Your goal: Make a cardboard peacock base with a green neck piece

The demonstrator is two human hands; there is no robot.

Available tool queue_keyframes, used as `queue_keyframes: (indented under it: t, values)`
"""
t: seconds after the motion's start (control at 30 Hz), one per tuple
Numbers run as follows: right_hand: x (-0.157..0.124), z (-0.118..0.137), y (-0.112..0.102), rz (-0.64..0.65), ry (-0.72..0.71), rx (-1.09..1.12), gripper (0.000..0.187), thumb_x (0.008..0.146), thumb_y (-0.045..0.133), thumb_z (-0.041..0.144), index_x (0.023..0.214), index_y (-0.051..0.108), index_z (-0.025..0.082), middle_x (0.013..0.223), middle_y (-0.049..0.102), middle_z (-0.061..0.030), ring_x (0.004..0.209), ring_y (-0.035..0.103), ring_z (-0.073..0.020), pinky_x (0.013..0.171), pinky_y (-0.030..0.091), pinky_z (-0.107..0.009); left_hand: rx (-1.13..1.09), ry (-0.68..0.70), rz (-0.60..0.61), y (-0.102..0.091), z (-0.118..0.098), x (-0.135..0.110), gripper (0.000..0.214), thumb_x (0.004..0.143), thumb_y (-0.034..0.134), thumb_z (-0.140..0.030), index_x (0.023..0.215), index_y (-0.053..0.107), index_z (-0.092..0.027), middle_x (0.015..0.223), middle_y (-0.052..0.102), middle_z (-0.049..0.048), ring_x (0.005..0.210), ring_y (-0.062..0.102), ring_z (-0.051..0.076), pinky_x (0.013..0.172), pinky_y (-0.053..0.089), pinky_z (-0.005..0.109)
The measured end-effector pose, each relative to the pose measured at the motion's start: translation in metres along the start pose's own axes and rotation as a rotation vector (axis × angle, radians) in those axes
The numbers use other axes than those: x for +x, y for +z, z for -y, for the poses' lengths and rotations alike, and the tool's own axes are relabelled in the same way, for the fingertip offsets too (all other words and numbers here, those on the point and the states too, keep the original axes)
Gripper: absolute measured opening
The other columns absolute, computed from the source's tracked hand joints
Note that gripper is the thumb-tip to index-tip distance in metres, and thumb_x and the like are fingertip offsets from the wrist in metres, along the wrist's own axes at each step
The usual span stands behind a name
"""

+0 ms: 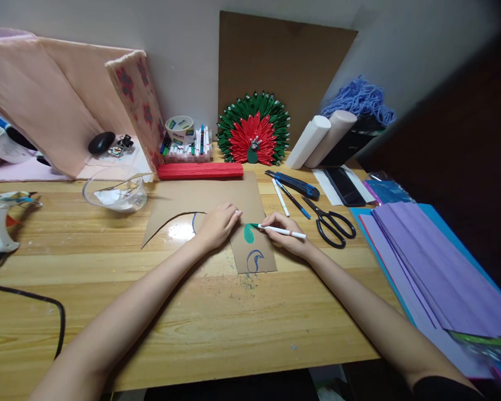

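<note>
Brown cardboard (217, 189) bears a rounded green shape (249, 235).

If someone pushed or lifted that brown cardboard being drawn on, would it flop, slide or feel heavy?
The cardboard would probably stay fairly stiff, since it lies flat with clean-cut edges. It looks light for its size, being a thin sheet. A push might slide it across the wooden table, though the left hand rests on it.
</note>
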State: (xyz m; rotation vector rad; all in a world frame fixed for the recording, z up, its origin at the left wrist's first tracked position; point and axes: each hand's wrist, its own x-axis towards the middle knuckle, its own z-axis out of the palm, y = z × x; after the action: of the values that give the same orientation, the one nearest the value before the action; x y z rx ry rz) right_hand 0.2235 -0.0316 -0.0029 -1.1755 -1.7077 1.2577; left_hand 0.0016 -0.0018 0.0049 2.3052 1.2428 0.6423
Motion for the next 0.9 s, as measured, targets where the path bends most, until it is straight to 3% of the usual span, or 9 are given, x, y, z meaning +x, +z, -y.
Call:
queue_keyframes:
  t: [0.9]
  values:
    - [0.0004, -0.006, -0.001, 0.0, 0.003, 0.1, 0.009, 0.079, 0.056, 0.028, 0.08, 0.052, 0.019, 0.077, 0.056, -0.0017, 0.061, 0.048, -0.0125, 0.053, 0.035, -0.024, 0.006, -0.021, 0.015, -0.0012, -0.001, -0.0004, 0.037, 0.095, 0.024, -0.037, 0.08, 0.053, -0.019, 0.084, 0.055, 0.0046, 0.08, 0.053, 0.017, 0.074, 0.04, 0.031]
